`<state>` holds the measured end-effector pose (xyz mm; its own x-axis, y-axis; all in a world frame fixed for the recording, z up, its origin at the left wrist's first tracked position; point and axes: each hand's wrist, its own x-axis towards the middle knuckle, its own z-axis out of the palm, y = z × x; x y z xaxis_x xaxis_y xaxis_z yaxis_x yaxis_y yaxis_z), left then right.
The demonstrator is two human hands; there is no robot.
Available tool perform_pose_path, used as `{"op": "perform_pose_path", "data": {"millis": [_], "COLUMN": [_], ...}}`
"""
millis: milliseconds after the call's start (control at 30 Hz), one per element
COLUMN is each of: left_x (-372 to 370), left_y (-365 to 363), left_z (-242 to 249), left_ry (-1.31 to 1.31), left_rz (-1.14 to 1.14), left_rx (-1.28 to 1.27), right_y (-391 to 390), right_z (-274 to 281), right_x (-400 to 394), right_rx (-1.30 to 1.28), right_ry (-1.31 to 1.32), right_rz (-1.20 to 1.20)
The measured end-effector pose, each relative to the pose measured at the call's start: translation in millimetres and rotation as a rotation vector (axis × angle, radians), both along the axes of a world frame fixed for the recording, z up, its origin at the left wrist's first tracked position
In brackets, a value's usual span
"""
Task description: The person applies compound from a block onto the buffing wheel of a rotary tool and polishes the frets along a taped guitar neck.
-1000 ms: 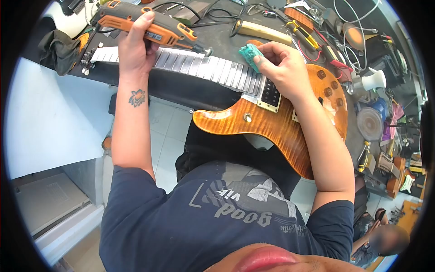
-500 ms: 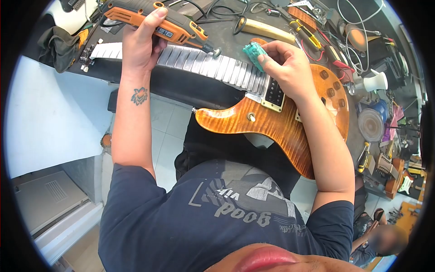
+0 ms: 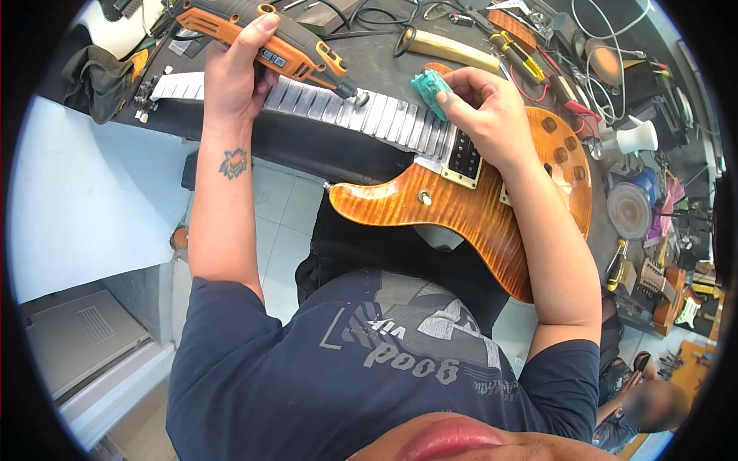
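Observation:
My left hand [image 3: 244, 73] is wrapped round an orange and black rotary tool [image 3: 296, 58]. The tool's small round polishing tip [image 3: 361, 98] overlaps the guitar neck [image 3: 323, 102], whose fingerboard is covered in silvery tape between the frets. In my right hand [image 3: 488, 111] a green polishing compound block [image 3: 427, 94] is pinched between thumb and fingers, over the body end of the neck. The amber, flame-topped electric guitar [image 3: 415, 203] lies across the bench edge and my lap, its body under my right forearm. Black pickup [image 3: 464, 157] shows beside my right wrist.
A wooden-gold bar [image 3: 450, 52], yellow-handled pliers [image 3: 516, 58] and loose cables [image 3: 607, 77] lie at the back of the dark bench [image 3: 369, 48]. A round plastic tub [image 3: 629, 209] stands at right. Another person [image 3: 646, 403] sits at lower right.
The rotary tool in my left hand has shifted slightly down and left, its tip now lower over the frets. My right hand and the green block stay nearly still.

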<state>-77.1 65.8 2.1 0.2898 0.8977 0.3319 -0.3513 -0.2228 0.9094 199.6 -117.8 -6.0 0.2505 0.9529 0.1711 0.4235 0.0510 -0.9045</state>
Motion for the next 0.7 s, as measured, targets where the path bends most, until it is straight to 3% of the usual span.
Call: {"op": "perform_pose_path", "data": {"millis": [700], "left_x": [-3.7], "left_y": [-4.2], "left_z": [0.0], "left_ry": [0.042], "left_rz": [-0.021], "left_rx": [0.024], "right_y": [-1.2], "right_z": [0.6], "right_x": [-1.6], "right_rx": [0.002], "right_ry": [0.010], "right_rz": [0.007]}}
